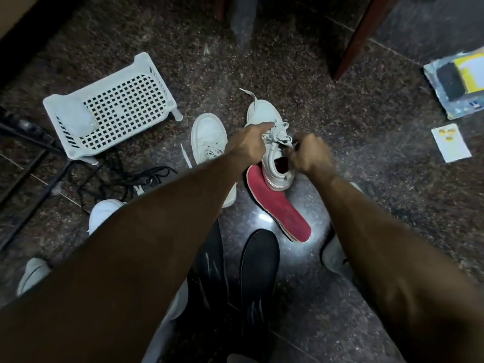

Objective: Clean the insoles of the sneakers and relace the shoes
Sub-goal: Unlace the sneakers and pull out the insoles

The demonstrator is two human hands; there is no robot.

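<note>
Both hands work the white sneaker [272,153]: left hand [247,145] pinches the lace [277,136], right hand [310,155] clamped on it; red insole [279,205] at six o'clock.

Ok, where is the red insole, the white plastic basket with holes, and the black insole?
red foam insole [281,209], head view, middle of its red top.
white plastic basket with holes [123,110], head view, its perforated wall.
black insole [259,271], head view, middle of its dark surface.
</note>
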